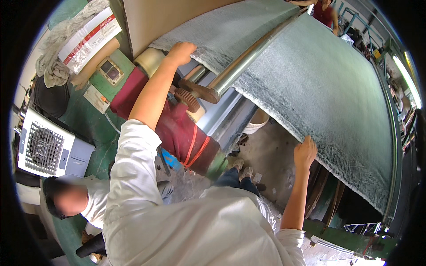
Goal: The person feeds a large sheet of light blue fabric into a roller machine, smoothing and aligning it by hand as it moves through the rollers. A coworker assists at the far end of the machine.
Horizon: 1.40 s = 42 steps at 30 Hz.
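A wide sheet of grey-green fabric (328, 93) with a fuzzy edge stretches across a machine and passes around a metal roller bar (248, 55). At the upper left, my left hand (181, 53) is closed on the edge of the fabric, beyond the bar. My right hand (305, 153) pinches the near edge of the same sheet, right of the middle. Both arms are spread wide, and the fingertips under the cloth are hidden. Below the bar's near end sits a rusty gear (187, 100).
Dark red cloth (182, 133) tied with orange cord wraps a machine part beside my left arm. A white bucket (256, 121) stands under the fabric. One person (88, 199) is at the lower left near an air cooler (46, 144); another person (324, 15) is at the far end.
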Tool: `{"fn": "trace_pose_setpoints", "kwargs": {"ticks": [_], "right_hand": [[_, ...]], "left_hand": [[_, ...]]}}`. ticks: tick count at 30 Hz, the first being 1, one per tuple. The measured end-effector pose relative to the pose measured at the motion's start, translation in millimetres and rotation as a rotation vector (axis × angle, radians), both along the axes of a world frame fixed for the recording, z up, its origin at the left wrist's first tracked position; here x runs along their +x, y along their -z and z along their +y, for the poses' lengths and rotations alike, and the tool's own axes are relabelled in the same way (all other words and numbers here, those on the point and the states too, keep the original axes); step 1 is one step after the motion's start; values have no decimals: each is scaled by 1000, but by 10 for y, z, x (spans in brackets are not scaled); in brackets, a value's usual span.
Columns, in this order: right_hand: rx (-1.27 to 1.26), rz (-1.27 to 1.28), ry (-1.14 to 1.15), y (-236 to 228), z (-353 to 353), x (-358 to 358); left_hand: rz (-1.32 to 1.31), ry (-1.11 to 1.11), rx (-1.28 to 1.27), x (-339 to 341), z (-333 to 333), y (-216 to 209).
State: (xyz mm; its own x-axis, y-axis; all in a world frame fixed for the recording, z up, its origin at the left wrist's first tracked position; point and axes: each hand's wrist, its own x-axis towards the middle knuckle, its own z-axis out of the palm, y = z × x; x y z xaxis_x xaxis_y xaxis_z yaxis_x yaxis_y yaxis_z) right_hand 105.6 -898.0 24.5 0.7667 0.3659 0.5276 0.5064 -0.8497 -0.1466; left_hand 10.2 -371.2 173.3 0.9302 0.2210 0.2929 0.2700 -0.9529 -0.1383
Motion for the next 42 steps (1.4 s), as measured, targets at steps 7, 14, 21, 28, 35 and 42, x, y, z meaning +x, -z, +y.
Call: {"fn": "trace_pose_setpoints", "kwargs": {"ticks": [7,14,21,28,35,42], "right_hand": [[29,13,-41,-63,9,-67],[5,23,-62,-48,3,-77],[-24,76,-152,-23,7,-22],[98,-75,-402,-343,-414,133],[79,-276,267,-324,-1714,639],[-161,196,324,104,-1465,503]], "left_hand": [[23,-232,45,23,-209,-87],[68,-257,176,43,-417,-127],[-88,162,-20,195,-754,-211],[19,-99,68,151,-534,-44],[-145,165,-21,173,-675,-84],[94,-141,-33,143,-419,-15]]}}
